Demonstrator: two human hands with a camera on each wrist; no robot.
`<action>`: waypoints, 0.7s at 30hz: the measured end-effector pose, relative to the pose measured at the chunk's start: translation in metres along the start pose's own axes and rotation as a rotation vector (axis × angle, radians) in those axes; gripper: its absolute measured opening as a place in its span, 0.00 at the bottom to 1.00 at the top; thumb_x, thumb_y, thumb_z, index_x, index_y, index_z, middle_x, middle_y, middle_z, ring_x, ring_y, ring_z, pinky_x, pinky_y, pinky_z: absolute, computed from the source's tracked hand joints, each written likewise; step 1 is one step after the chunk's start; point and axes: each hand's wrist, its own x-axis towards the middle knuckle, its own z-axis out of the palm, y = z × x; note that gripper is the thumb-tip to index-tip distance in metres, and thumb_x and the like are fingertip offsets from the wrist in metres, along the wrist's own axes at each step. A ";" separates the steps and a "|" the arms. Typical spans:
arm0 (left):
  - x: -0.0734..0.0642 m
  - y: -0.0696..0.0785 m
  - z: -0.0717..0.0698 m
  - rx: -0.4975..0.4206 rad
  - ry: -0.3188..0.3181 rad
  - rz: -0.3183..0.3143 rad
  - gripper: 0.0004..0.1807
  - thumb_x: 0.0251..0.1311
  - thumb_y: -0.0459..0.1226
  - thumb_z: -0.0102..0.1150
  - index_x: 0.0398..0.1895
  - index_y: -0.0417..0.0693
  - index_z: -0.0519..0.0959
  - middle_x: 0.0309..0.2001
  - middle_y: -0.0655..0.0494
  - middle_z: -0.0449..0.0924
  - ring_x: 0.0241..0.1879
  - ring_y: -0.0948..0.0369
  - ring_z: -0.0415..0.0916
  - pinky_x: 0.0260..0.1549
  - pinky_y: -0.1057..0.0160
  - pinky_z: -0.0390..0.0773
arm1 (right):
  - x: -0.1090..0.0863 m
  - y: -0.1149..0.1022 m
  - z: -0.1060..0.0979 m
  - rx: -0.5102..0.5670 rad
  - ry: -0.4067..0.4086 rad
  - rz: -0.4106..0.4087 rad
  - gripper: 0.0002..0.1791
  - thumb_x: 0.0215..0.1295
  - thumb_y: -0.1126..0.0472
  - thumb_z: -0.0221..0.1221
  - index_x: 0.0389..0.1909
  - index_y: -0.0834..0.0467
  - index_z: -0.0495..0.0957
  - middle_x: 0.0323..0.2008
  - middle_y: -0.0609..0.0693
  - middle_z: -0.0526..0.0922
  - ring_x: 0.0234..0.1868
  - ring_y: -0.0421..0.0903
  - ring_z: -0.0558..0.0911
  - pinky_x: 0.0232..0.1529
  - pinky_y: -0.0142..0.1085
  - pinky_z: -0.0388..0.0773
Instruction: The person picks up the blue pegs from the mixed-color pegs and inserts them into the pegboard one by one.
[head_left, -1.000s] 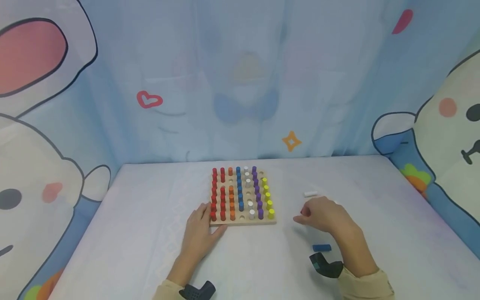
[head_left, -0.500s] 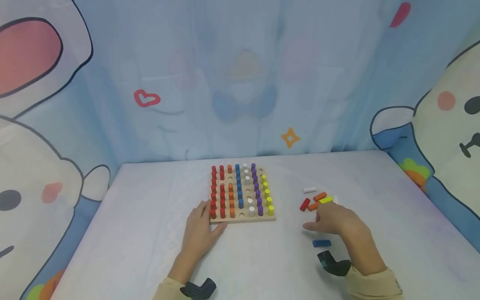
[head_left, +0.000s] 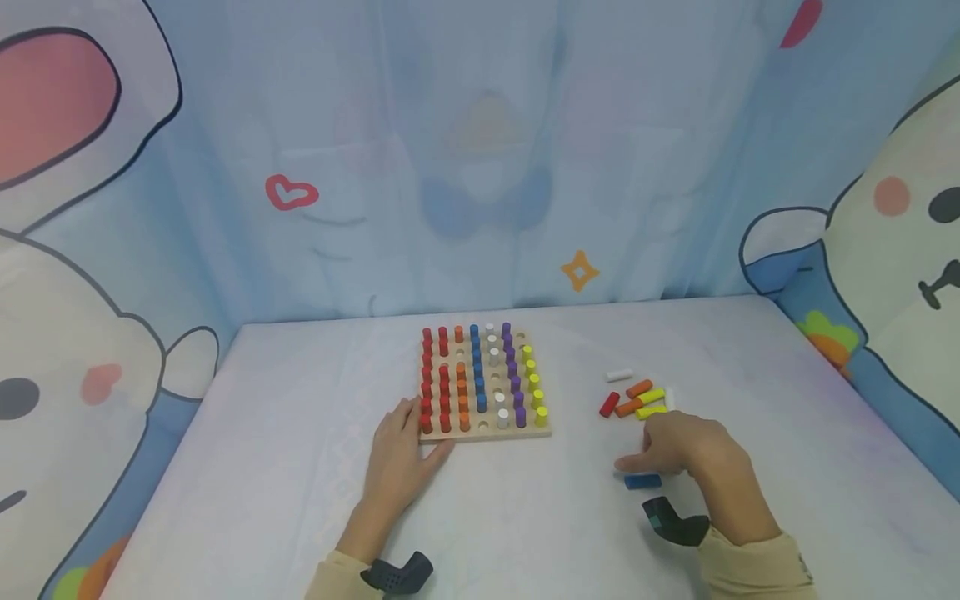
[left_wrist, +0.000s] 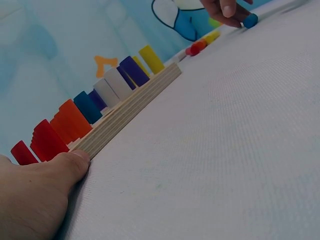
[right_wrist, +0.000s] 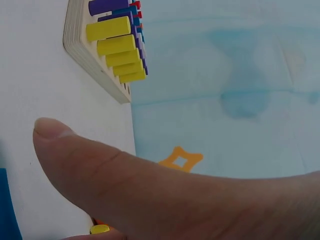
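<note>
A wooden pegboard (head_left: 442,438) with rows of coloured pegs lies on the table. My left hand (head_left: 397,457) holds its near left corner, thumb against the front edge and fingers along the left side. In the left wrist view the thumb (left_wrist: 70,167) presses at the board's edge (left_wrist: 135,110). My right hand (head_left: 686,446) is low over the table, its thumb stretched out close above a loose blue peg (head_left: 642,482). That blue peg (right_wrist: 7,205) shows at the lower left of the right wrist view, apart from the thumb (right_wrist: 85,160). The right fingers are mostly hidden.
Beyond the right hand lie loose pegs: a red one (head_left: 610,405), orange ones (head_left: 639,388), yellow ones (head_left: 651,412) and a white one (head_left: 619,375). Some board holes have no peg, such as one at the front (head_left: 483,426). A printed curtain (head_left: 480,167) hangs behind the table.
My right hand has moved toward me and to the right, off the loose pegs it was covering, and now hovers by the blue peg. The left hand stays at the pegboard.
</note>
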 end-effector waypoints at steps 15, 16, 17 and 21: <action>0.000 0.000 -0.003 -0.007 0.000 0.003 0.47 0.53 0.58 0.62 0.71 0.45 0.59 0.69 0.48 0.62 0.70 0.51 0.58 0.69 0.49 0.59 | -0.002 0.007 0.000 0.043 -0.074 -0.011 0.31 0.46 0.32 0.65 0.30 0.59 0.78 0.22 0.50 0.76 0.30 0.45 0.74 0.30 0.36 0.75; 0.000 0.000 -0.002 -0.005 0.001 0.003 0.47 0.53 0.58 0.62 0.71 0.45 0.60 0.69 0.48 0.62 0.70 0.51 0.58 0.69 0.49 0.59 | -0.002 0.007 0.001 0.040 -0.072 -0.012 0.31 0.46 0.32 0.65 0.29 0.58 0.77 0.21 0.49 0.75 0.29 0.45 0.74 0.29 0.35 0.74; 0.000 0.000 -0.002 -0.002 0.001 0.002 0.47 0.53 0.59 0.62 0.71 0.45 0.60 0.69 0.48 0.62 0.70 0.51 0.58 0.69 0.49 0.59 | -0.003 0.006 0.002 0.032 -0.070 -0.014 0.30 0.46 0.33 0.65 0.28 0.58 0.77 0.19 0.49 0.74 0.27 0.44 0.73 0.28 0.34 0.72; 0.001 0.000 0.000 0.001 0.001 0.000 0.47 0.53 0.59 0.62 0.71 0.45 0.59 0.70 0.48 0.62 0.70 0.52 0.58 0.70 0.50 0.59 | -0.003 0.003 0.007 -0.003 -0.055 -0.025 0.30 0.45 0.32 0.66 0.24 0.57 0.76 0.15 0.47 0.72 0.22 0.43 0.71 0.27 0.34 0.63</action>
